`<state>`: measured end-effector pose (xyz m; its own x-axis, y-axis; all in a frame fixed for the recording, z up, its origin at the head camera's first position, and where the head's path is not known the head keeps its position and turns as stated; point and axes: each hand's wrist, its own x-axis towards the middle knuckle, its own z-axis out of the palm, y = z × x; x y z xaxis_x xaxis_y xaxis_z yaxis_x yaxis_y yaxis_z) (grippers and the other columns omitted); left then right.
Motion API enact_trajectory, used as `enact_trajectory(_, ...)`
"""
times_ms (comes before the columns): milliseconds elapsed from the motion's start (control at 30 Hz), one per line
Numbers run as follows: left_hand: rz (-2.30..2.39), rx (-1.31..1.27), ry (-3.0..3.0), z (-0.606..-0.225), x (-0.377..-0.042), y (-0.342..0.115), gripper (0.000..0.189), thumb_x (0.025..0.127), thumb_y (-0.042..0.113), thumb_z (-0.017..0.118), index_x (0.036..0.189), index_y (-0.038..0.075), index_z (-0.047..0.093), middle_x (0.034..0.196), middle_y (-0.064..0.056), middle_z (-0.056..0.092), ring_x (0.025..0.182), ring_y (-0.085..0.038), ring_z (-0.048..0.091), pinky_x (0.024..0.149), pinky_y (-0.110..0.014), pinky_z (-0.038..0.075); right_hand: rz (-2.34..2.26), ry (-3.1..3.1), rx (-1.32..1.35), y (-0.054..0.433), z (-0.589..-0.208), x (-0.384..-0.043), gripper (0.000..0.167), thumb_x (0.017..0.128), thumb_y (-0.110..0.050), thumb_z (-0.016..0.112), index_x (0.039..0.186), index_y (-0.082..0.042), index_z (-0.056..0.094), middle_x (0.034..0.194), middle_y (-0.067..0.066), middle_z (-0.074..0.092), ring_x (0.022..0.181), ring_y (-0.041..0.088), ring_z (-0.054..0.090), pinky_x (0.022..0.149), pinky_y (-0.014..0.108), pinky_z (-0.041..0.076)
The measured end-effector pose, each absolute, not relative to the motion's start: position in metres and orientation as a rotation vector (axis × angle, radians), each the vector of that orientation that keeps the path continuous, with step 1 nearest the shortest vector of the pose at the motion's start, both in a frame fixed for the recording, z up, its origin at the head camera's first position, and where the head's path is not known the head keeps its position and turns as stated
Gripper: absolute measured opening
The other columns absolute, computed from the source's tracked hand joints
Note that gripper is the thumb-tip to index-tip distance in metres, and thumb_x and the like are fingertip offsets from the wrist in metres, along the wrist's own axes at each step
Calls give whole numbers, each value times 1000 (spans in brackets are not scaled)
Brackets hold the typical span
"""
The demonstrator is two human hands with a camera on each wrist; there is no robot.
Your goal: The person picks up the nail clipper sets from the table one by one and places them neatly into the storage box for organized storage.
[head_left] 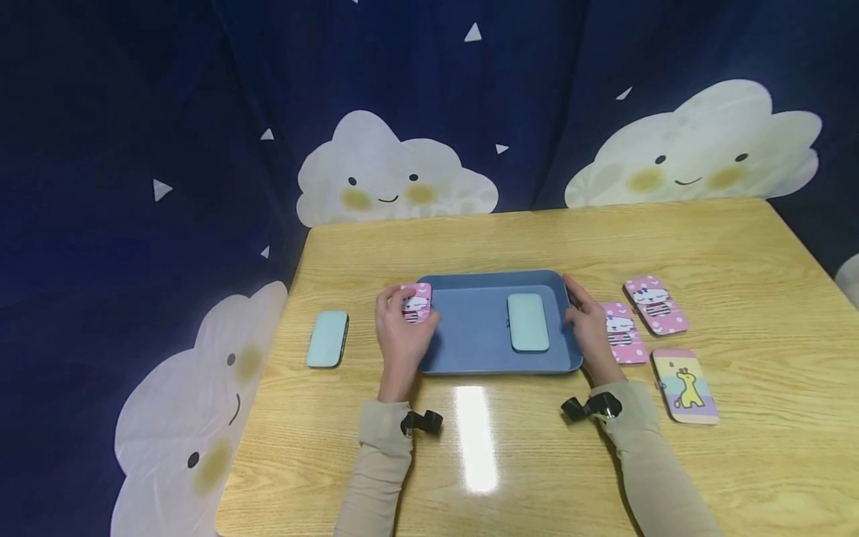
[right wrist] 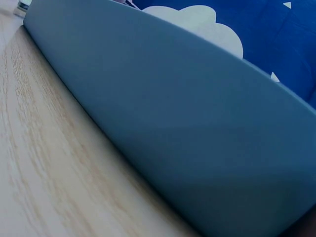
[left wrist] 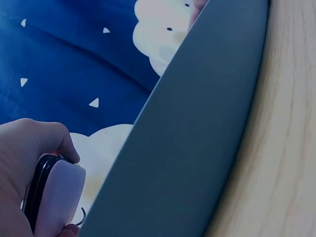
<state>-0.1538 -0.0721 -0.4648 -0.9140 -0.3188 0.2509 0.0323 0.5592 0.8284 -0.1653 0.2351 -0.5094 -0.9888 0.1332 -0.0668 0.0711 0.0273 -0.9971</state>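
Note:
My left hand holds a small pink hinged case with a cartoon animal on it, at the left end of a blue tray. In the left wrist view the case's pale side and black seam show between thumb and fingers. With my right hand I grip the tray's right end, thumb at the rim; that hand is mostly hidden in its own wrist view, where the tray wall fills the picture. A mint case lies inside the tray, right of its middle.
Another mint case lies left of the tray. On the right are two pink cases, one beside my right wrist and one farther back, plus a striped giraffe case. A dark blue curtain hangs behind the wooden table.

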Motion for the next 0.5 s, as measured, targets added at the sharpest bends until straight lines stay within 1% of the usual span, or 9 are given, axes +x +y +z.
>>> enact_trajectory(200, -1305, 213, -2410, -464, -153, -65, 50, 65, 13, 81, 113, 11, 69, 131, -9, 50, 112, -30, 52, 85, -44, 47, 2151, -2200, -200, 234, -511, -165, 76, 81, 17, 39, 153, -9, 37, 159, 11, 30, 147, 24, 23, 88, 12, 35)
enact_trajectory(500, -1323, 170, -2386, -467, -153, -57, 47, 64, 11, 81, 109, 11, 69, 130, -8, 50, 110, -28, 51, 83, -41, 46, 2145, -2205, -203, 234, -510, -165, 76, 82, 17, 39, 153, -9, 37, 159, 10, 30, 147, 24, 23, 88, 12, 34)
